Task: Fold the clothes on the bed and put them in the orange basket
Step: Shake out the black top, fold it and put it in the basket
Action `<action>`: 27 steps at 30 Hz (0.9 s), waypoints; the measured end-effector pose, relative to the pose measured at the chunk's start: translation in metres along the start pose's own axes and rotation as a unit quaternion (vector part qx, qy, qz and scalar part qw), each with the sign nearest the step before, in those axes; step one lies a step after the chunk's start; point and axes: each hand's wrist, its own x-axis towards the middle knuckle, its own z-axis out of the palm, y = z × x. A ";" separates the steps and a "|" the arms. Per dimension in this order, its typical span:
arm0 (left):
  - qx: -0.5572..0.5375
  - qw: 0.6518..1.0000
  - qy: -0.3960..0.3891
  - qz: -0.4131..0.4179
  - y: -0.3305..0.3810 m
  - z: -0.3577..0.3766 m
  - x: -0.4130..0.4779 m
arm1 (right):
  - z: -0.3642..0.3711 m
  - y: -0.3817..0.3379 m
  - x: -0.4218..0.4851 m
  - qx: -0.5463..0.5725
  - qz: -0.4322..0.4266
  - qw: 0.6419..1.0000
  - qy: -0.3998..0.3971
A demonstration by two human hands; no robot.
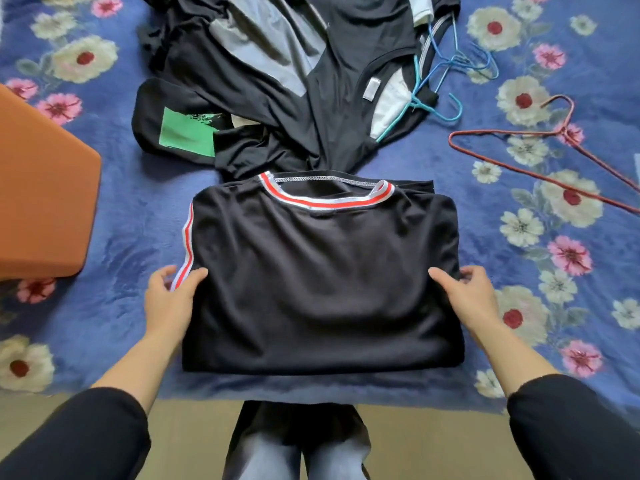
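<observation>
Since the shirt [322, 282] is lying folded, the left hand [172, 296] and right hand [471, 296] are gripping its sides, seemingly for the basket [41, 188].

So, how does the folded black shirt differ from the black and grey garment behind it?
The folded shirt lies as a neat rectangle; the black and grey garment lies crumpled. The shirt has red and white trim; the garment has grey panels. The left hand and right hand grip the shirt's sides; no hand touches the garment. Both are mostly black and lie on the floral blanket.
</observation>
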 end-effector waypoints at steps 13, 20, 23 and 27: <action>0.194 0.964 0.031 0.178 0.095 0.050 0.063 | 0.025 -0.085 0.061 -0.089 -0.139 0.986 0.020; 0.085 0.956 0.091 0.267 0.097 0.046 0.091 | 0.027 -0.098 0.071 -0.071 -0.184 0.974 0.106; 0.170 0.962 0.088 0.195 0.086 0.055 0.087 | 0.036 -0.094 0.067 -0.106 -0.135 0.984 0.054; 0.327 0.871 0.088 0.357 0.062 0.068 0.040 | 0.038 -0.074 0.044 -0.003 -0.116 0.990 0.081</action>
